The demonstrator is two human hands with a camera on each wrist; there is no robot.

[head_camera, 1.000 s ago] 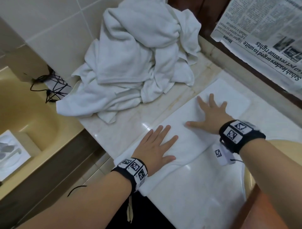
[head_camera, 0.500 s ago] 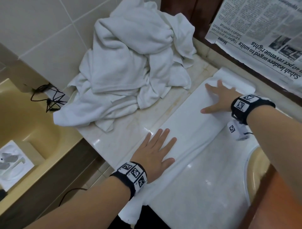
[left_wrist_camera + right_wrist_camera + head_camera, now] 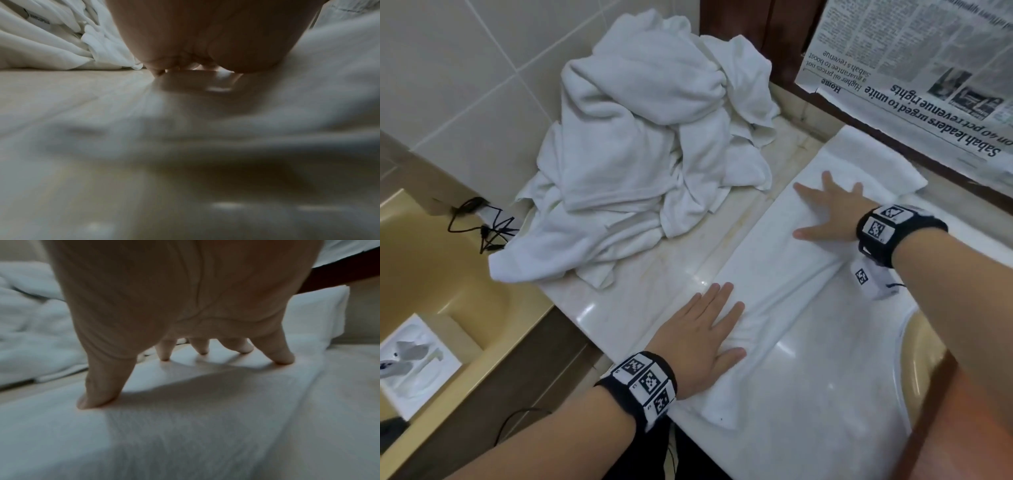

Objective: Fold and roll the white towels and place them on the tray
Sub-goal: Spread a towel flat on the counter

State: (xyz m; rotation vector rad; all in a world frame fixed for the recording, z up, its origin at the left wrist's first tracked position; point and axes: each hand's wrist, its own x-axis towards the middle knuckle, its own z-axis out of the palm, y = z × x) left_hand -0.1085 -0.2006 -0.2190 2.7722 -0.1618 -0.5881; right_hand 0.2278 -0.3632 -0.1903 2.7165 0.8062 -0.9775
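Both hands flat — folded towel beneath them.

head view overhead, wrist views low (close)

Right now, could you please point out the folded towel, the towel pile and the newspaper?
folded towel (image 3: pixel 767 274), head view, its flat middle.
towel pile (image 3: pixel 626 154), head view, its crumpled centre.
newspaper (image 3: pixel 928 68), head view, its printed columns.

Surface: folded towel lying as a long strip across it. Left hand flat on its near end, right hand flat toward its far end. Towel pile behind-left. Newspaper beyond, right.
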